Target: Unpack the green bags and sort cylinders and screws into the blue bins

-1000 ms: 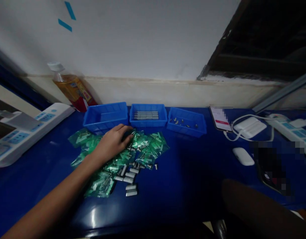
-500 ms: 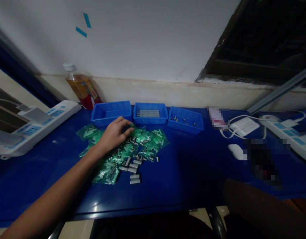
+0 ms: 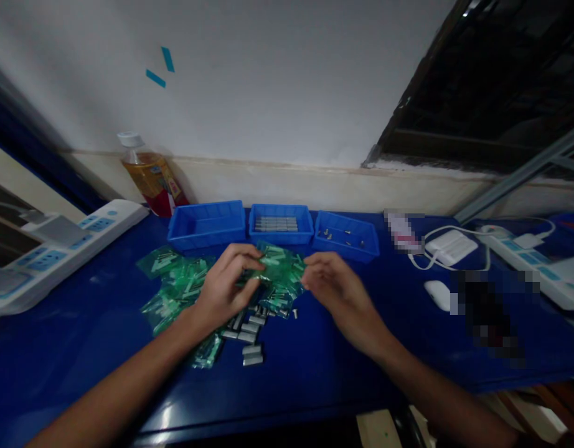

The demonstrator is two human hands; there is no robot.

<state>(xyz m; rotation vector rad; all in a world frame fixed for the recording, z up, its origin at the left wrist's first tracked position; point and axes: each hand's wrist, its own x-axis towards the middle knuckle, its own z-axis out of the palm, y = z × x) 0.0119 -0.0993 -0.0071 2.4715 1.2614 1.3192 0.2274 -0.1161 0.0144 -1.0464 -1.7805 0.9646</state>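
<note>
My left hand [image 3: 233, 280] is over the pile, its fingers and thumb closed on the left edge of a green plastic bag [image 3: 281, 264] with small parts inside. At that bag's right edge is my right hand [image 3: 331, 283], fingers bent and blurred; whether they grip it, I cannot tell. More green plastic bags [image 3: 168, 295] of small parts lie left of and under my left hand. Loose grey metal bars [image 3: 253, 354] and a few screws [image 3: 295, 313] lie in front of the pile.
Behind the pile stand three blue bins: a left bin [image 3: 205, 239], a middle bin [image 3: 280, 237] holding metal rods, and a right bin [image 3: 345, 249] with several screws. A drink bottle [image 3: 151, 177], power strips [image 3: 48, 255] and a white charger with cable [image 3: 450, 247] border the blue table [image 3: 291, 392].
My right hand has come in from the lower right to the bag's right side. My left hand has drawn slightly nearer, now with a green bag between its fingers. The view has tilted up slightly.
</note>
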